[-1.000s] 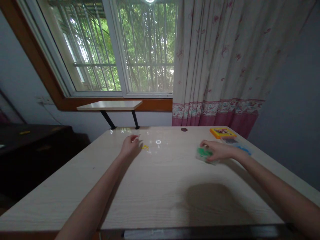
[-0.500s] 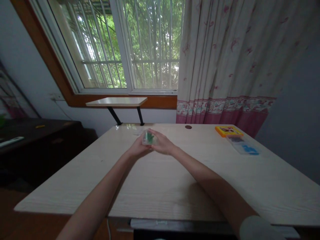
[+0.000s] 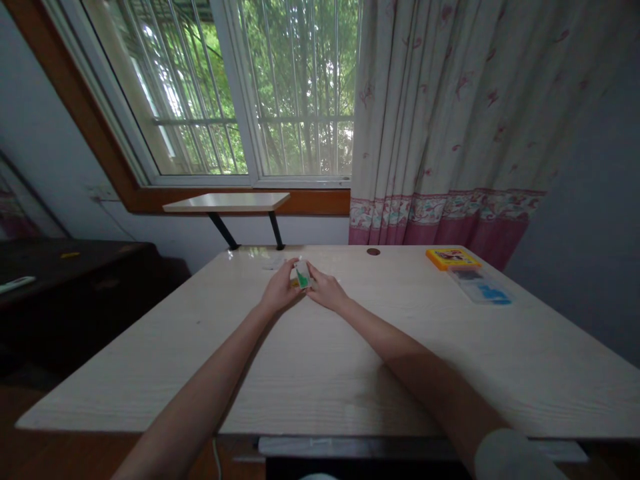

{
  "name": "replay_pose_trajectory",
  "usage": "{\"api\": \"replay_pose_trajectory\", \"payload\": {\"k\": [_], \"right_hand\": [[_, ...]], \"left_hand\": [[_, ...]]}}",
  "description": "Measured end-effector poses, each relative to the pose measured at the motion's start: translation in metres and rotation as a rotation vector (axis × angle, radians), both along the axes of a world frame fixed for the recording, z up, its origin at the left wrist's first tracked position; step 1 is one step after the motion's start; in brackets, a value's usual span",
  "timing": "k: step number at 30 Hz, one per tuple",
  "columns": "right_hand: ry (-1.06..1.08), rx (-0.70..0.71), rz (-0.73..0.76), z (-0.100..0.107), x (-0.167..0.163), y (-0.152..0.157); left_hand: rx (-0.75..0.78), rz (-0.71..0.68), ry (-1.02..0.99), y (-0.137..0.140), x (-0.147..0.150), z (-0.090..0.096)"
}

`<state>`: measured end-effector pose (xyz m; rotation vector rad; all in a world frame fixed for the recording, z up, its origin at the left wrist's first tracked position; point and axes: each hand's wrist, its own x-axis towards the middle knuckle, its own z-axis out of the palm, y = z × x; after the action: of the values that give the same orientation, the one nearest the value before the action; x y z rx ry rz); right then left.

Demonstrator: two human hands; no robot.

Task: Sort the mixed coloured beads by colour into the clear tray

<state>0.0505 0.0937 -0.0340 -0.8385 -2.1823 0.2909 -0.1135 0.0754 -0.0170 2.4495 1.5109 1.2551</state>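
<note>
Between my two hands is a small clear plastic box (image 3: pixel 303 274) with something green inside; a spot of yellow shows at its left side. From the left, my left hand (image 3: pixel 280 287) closes around the box, fingers along its side. On the opposite side my right hand (image 3: pixel 326 289) also grips it. Both hands are over the far middle part of the pale wooden desk (image 3: pixel 295 360). What exactly the green contents are is too small to tell.
At the desk's right rear lie a yellow-orange box (image 3: pixel 453 258) and a clear plastic case (image 3: pixel 483 287) with blue pieces. A raised white shelf (image 3: pixel 227 201) on black legs stands at the back left. Behind hang a curtain (image 3: pixel 435 133) and a barred window.
The box has turned in my hands, so its green contents now show at a different angle. The whole view has shifted slightly.
</note>
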Motion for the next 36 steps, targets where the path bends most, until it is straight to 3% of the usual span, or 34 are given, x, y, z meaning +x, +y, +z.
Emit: {"api": "replay_pose_trajectory", "payload": {"k": [11, 18, 26, 36], "right_hand": [[-0.016, -0.117, 0.019, -0.006, -0.010, 0.002], [-0.066, -0.138, -0.032, -0.002, -0.016, 0.001], [-0.078, -0.121, 0.024, -0.002, -0.013, 0.001], [-0.131, -0.118, -0.084, -0.005, -0.011, 0.006]], "left_hand": [[-0.090, 0.007, 0.019, -0.004, -0.001, 0.007], [-0.095, 0.021, 0.006, -0.001, -0.005, 0.007], [-0.117, -0.022, 0.001, -0.003, -0.008, 0.009], [-0.163, -0.085, 0.056, 0.007, -0.022, 0.005]]}}
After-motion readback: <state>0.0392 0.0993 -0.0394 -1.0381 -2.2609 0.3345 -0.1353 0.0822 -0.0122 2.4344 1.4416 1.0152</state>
